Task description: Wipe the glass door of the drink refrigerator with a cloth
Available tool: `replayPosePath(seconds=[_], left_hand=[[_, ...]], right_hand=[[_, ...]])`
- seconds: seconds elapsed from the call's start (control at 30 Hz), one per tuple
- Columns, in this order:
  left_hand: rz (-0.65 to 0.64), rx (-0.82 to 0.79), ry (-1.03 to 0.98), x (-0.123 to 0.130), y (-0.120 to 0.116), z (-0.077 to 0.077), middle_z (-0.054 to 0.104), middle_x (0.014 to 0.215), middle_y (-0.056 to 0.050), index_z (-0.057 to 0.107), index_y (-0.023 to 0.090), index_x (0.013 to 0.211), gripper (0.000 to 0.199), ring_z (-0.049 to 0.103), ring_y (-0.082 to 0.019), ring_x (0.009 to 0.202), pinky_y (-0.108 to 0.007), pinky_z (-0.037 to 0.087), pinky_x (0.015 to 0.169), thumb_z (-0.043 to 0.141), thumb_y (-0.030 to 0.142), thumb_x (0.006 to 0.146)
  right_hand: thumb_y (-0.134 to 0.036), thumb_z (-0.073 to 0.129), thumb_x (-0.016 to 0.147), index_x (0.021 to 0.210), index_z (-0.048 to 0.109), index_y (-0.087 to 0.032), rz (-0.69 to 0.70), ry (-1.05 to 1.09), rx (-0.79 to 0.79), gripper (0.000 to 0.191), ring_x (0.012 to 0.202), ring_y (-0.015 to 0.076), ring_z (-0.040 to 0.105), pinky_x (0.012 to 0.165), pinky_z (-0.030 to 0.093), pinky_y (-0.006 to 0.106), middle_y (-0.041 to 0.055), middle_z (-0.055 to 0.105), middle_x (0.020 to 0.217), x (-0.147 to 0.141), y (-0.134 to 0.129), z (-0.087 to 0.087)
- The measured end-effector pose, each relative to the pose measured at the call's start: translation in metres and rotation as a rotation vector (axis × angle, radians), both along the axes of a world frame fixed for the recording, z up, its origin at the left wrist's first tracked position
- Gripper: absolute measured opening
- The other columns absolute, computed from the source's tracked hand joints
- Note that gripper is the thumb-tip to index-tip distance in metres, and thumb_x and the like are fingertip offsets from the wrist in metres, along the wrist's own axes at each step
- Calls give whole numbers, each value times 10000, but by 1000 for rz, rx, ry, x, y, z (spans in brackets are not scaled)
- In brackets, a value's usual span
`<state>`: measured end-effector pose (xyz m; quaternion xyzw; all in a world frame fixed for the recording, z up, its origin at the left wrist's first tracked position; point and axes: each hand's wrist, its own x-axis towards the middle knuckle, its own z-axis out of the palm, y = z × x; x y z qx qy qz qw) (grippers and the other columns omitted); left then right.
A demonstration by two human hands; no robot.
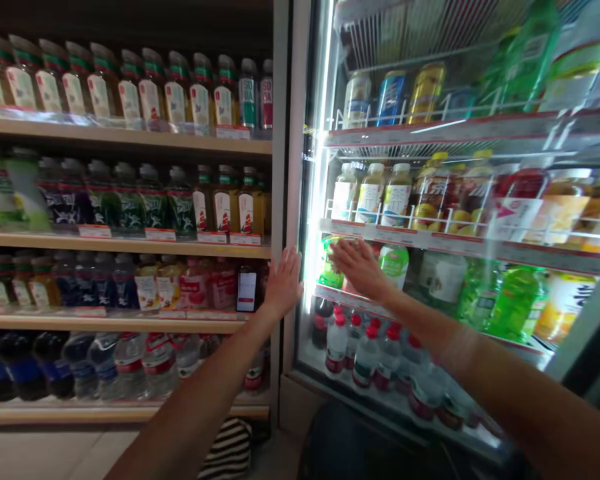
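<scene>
My left hand [283, 283] is raised with fingers stretched upward, at the upright frame [282, 180] between the wooden shelves and the lit drinks fridge; whether it touches the frame I cannot tell. My right hand [357, 265] is held flat, fingers pointing left, in front of the fridge's third row. Neither hand holds anything. Near the right hand stand a green-labelled bottle [394, 265] and another green pack [329, 260], partly covered by the fingers. A phone with a lit screen [247, 291] stands upright on the shelf left of my left hand.
Rows of bottled drinks fill the wooden shelves [180, 248] on the left. Cans [391, 98], tea bottles [433, 187] and red-capped bottles [367, 357] stand in the fridge. Below lies something black-and-white striped [227, 448] on the tiled floor [80, 453].
</scene>
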<state>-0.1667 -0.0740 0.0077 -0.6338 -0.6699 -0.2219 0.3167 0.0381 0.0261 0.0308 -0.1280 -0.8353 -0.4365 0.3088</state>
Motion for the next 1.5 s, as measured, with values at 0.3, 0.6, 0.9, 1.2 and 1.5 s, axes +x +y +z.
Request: replayPosePath(seconds=[0.3,0.6,0.9,1.2,1.5], left_hand=[[-136,0,89,55,17,9,174,1500,-137,229,92,1400,684,104,-258,1391,-503,173,1107,491,249,789],[-435,174,-72,113,34,10,295,1456,-165,276,122,1380,626,190,-274,1373,-505,204,1098,490,238,804],[-865,432,-594,231,52,4,260,1472,-127,206,205,1409,523,225,-200,1366,-420,283,1092,338,256,905],[-527,715,-409,264,95,33,392,1379,-188,426,146,1295,516,230,-295,1350,-527,182,1080,453,414,855],[-344,749,-360,128,104,50,372,1394,-207,460,126,1244,464,276,-274,1342,-507,186,1078,436,369,849]], right_hand=[[-181,458,861,1243,499,-189,-16,-102,60,384,1278,226,388,1113,128,497,51,495,1347,80,-10,-27],[-187,436,869,1263,475,-201,-89,76,82,397,1319,219,333,1124,104,494,49,484,1357,122,-12,-6],[-255,358,886,1404,258,-130,34,379,-7,542,1380,229,187,1064,313,457,170,355,1425,139,-6,11],[-237,467,842,1431,167,-214,-159,515,140,661,1379,248,190,1095,165,536,115,203,1501,232,-8,23],[-206,454,819,1410,222,-228,-261,508,117,635,1384,231,176,1108,164,503,72,198,1509,233,-8,20]])
